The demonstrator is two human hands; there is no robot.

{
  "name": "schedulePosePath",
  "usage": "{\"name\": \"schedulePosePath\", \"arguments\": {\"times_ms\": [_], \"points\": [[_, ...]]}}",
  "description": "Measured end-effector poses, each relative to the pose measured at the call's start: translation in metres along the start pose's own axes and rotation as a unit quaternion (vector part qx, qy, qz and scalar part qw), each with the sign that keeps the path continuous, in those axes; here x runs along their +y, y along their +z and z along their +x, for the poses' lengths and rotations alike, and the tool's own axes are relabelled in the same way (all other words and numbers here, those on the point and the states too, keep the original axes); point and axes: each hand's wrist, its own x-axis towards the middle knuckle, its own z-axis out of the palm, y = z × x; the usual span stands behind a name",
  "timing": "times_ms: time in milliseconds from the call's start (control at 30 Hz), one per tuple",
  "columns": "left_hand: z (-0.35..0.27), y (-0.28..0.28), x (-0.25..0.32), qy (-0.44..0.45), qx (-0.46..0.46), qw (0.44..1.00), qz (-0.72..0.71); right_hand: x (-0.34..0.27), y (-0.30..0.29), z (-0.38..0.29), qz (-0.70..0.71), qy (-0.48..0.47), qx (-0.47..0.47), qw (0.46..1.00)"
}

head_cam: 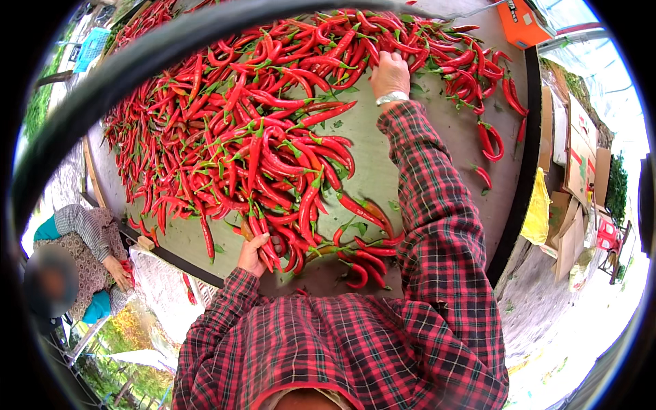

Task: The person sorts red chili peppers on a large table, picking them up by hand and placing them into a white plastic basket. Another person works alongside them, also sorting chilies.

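Long red chili peppers (287, 159) with green stems lie heaped over a wide, flat work surface (376, 148). Near the surface's front edge, my left hand (255, 252) grips several red chili peppers (266, 251), its thumb lying across them. My right hand (391, 74) reaches to the far part of the heap, its fingertips down among the peppers and partly hidden. Whether those fingers hold a pepper I cannot tell. Small green leaves lie scattered among the peppers and on the surface.
A dark raised edge (530, 118) borders the surface. An orange box (523, 25) stands at its far right corner. Cardboard boxes (579, 154) and a yellow bag (536, 210) are beyond the right edge. A co-worker (84, 261) sits at the left beside a white sack. A dark bar crosses the upper left.
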Motion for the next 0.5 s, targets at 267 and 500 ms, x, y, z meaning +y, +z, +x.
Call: {"name": "schedulePosePath", "arguments": {"times_ms": [267,500], "points": [[0.003,-0.003,-0.005,0.025,-0.024,0.999,0.016,-0.01,-0.053,-0.126,0.478,0.243,-0.203,0.819],[-0.023,0.005,-0.001,0.01,-0.09,0.996,-0.002,-0.018,-0.087,-0.186,0.666,0.37,-0.243,0.6]]}}
